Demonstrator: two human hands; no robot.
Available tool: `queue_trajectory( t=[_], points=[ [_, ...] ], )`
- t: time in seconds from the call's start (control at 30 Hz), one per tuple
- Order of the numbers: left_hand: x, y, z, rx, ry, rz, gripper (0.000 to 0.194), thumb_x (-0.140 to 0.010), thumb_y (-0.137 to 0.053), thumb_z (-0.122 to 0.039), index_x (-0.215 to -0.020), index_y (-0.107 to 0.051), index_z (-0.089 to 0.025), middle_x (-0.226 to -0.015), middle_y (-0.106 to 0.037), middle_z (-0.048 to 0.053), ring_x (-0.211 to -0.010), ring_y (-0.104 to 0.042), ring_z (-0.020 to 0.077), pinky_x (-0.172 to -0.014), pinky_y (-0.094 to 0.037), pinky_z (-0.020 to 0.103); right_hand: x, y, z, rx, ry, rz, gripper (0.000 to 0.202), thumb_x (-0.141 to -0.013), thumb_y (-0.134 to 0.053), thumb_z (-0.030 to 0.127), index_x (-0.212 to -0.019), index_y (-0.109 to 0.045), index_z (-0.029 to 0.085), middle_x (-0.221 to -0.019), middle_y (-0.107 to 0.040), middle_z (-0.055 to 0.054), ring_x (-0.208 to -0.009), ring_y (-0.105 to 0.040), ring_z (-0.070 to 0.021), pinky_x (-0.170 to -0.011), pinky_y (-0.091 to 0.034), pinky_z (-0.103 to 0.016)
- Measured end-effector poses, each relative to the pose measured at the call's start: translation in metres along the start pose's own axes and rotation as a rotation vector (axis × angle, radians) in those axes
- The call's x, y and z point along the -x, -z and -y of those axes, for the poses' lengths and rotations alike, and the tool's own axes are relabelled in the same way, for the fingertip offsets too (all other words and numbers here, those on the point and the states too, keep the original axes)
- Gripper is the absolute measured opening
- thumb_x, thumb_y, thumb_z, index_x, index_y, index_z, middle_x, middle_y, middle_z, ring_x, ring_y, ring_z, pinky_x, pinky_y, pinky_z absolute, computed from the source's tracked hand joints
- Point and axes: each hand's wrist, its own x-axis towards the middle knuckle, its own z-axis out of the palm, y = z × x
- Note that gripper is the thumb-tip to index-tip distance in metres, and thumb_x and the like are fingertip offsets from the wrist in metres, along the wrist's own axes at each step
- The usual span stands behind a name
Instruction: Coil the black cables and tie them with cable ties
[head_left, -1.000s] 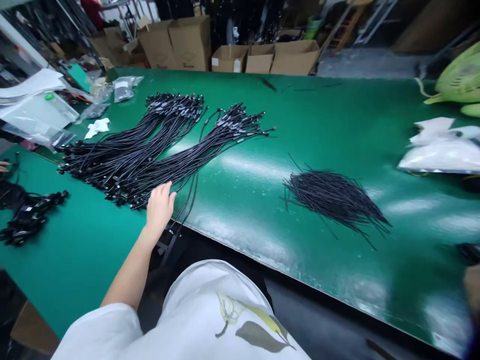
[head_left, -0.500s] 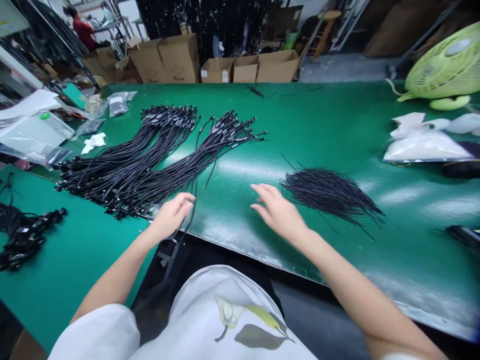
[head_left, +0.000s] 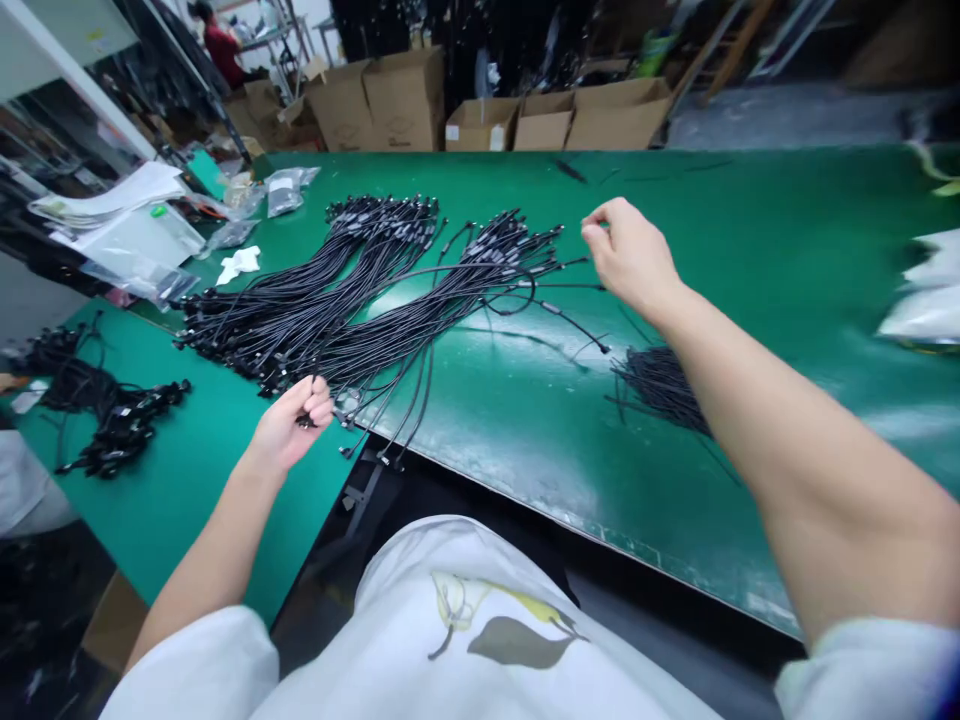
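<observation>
My left hand (head_left: 294, 425) is closed at the table's near edge, its fingers wrapped round the end of a black cable (head_left: 313, 362). A dark connector shows under those fingers. Raised over the table at the right, my right hand (head_left: 634, 255) has thumb and fingertips pinched together; what they hold, if anything, is too small to make out. Just left of it lie the far ends of a bundle of black cables (head_left: 442, 300), several straying loose. A second, thicker cable bundle (head_left: 300, 280) lies to the left. Below my right forearm, a pile of thin black ties (head_left: 660, 385) is partly hidden.
Another heap of black cables (head_left: 112, 420) is on the left side table (head_left: 225, 490). White papers (head_left: 112, 195), plastic bags (head_left: 289, 190) and a crumpled tissue (head_left: 240, 263) are at the left. A white bag (head_left: 926, 300) is at the right. Cardboard boxes (head_left: 405, 100) stand beyond the table.
My right hand has moved up and away from the tie pile to the cables' far ends and pinched. My left hand has moved left and closed on a cable. The view has turned left.
</observation>
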Motion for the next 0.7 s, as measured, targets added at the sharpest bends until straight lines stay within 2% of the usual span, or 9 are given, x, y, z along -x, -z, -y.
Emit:
queue_trajectory(
  t=[0.07,0.17,0.27,0.37,0.47,0.53,0.57,0.63,0.7],
  points=[
    [-0.005,-0.017,0.002,0.169,0.066,0.022,0.022,-0.092,-0.052,-0.018,-0.070,-0.051,-0.015,-0.055,-0.029,-0.007,-0.042,-0.031,0.0034,-0.039,-0.030,0.012,0.016,-0.015,0.016,-0.145,0.067,0.100,0.059,-0.097,-0.037,0.048,-0.132,-0.048,0.003,-0.126,-0.056,-0.021,-0.109,-0.059,-0.0226,-0.089,-0.044,-0.036],
    [-0.003,-0.040,0.003,0.197,0.170,0.107,0.024,-0.095,-0.048,-0.021,-0.072,-0.052,-0.014,-0.055,-0.029,-0.008,-0.038,-0.030,0.0015,-0.036,-0.029,0.009,0.040,-0.049,0.057,-0.335,0.259,0.197,0.080,-0.082,-0.066,0.047,-0.146,-0.033,0.013,-0.148,-0.038,-0.019,-0.126,-0.050,-0.0295,-0.103,-0.042,-0.045],
    [0.016,-0.051,-0.004,0.138,0.185,0.179,0.028,-0.092,-0.057,-0.030,-0.069,-0.051,-0.015,-0.054,-0.033,-0.008,-0.034,-0.030,-0.0001,-0.031,-0.029,0.008,0.055,-0.078,0.098,-0.489,0.313,0.350,0.066,-0.083,-0.065,0.047,-0.138,-0.045,0.016,-0.145,-0.045,-0.016,-0.133,-0.043,-0.0286,-0.111,-0.034,-0.049],
    [0.047,-0.045,-0.026,0.255,-0.026,0.133,0.025,-0.090,-0.062,-0.033,-0.073,-0.051,-0.018,-0.054,-0.041,-0.008,-0.032,-0.032,-0.0024,-0.027,-0.027,0.002,0.066,-0.085,0.118,-0.813,0.153,0.730,0.054,-0.093,-0.039,0.059,-0.115,-0.059,0.014,-0.109,-0.068,-0.015,-0.102,-0.064,-0.0233,-0.097,-0.046,-0.045],
    [0.073,-0.024,-0.054,0.401,-0.347,-0.015,0.024,-0.099,-0.045,-0.037,-0.084,-0.055,-0.021,-0.060,-0.054,-0.010,-0.034,-0.039,-0.0058,-0.032,-0.031,-0.005,0.078,-0.073,0.115,-1.100,0.050,0.960,0.067,-0.093,-0.026,0.068,-0.105,-0.060,0.012,-0.075,-0.067,-0.008,-0.069,-0.064,-0.0167,-0.079,-0.051,-0.036],
    [0.079,-0.010,-0.068,0.355,-0.489,-0.112,0.034,-0.103,-0.029,-0.036,-0.091,-0.058,-0.024,-0.066,-0.061,-0.012,-0.039,-0.047,-0.0052,-0.035,-0.037,-0.004,0.082,-0.064,0.109,-1.066,0.100,0.878,0.061,-0.091,-0.034,0.067,-0.097,-0.063,0.013,-0.069,-0.063,-0.004,-0.064,-0.058,-0.0142,-0.072,-0.048,-0.031],
    [0.078,-0.005,-0.071,0.295,-0.530,-0.145,0.036,-0.104,-0.027,-0.034,-0.095,-0.060,-0.026,-0.070,-0.064,-0.013,-0.044,-0.051,-0.0042,-0.037,-0.040,-0.002,0.084,-0.059,0.107,-0.996,0.118,0.758,0.055,-0.091,-0.039,0.063,-0.093,-0.063,0.014,-0.070,-0.062,-0.003,-0.065,-0.057,-0.0140,-0.070,-0.047,-0.029],
    [0.066,-0.004,-0.067,0.113,-0.562,-0.175,0.031,-0.102,-0.033,-0.030,-0.101,-0.064,-0.029,-0.080,-0.069,-0.012,-0.057,-0.060,-0.0016,-0.043,-0.045,0.001,0.090,-0.052,0.109,-0.797,0.089,0.441,0.041,-0.094,-0.042,0.051,-0.090,-0.062,0.016,-0.081,-0.064,-0.005,-0.074,-0.057,-0.0154,-0.072,-0.044,-0.028],
    [0.048,-0.013,-0.048,-0.065,-0.550,-0.171,0.020,-0.096,-0.049,-0.030,-0.104,-0.067,-0.027,-0.094,-0.072,-0.007,-0.075,-0.067,0.0034,-0.057,-0.054,0.007,0.102,-0.043,0.122,-0.524,0.041,0.265,0.029,-0.097,-0.040,0.035,-0.088,-0.061,0.017,-0.088,-0.066,-0.007,-0.081,-0.059,-0.0181,-0.073,-0.043,-0.029]
  ],
)
